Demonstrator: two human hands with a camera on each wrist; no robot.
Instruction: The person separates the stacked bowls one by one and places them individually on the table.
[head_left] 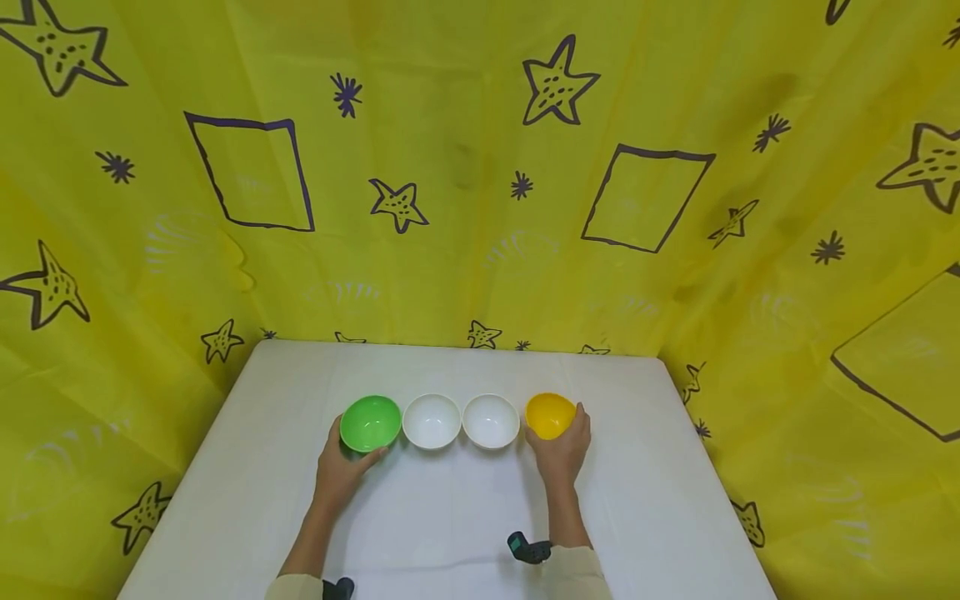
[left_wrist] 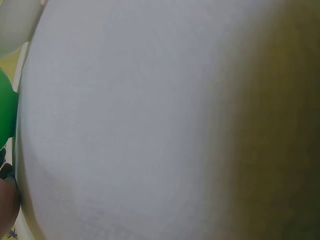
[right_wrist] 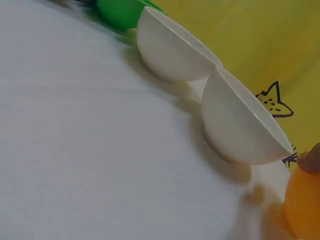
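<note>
Four bowls stand in a row in the head view, so several in all: a green bowl (head_left: pixel 371 423) on the left, a white bowl (head_left: pixel 432 422) beside it, another white bowl (head_left: pixel 491 422), and a yellow-orange bowl (head_left: pixel 550 417) on the right. My left hand (head_left: pixel 341 475) holds the green bowl, fingers round its left side and thumb along the near side. The right hand (head_left: pixel 561 450) grips the yellow-orange bowl from the near right. In the right wrist view, a digit rests at the rim of the orange bowl (right_wrist: pixel 304 207). Only a sliver of the green bowl (left_wrist: pixel 6 110) shows in the left wrist view.
A white cloth-covered table (head_left: pixel 450 517) lies under the bowls. Behind it and along both sides hangs a yellow curtain (head_left: pixel 465 267) with drawn stars and frames. A dark device (head_left: pixel 528 548) sits at the right wrist, another (head_left: pixel 339 588) at the left.
</note>
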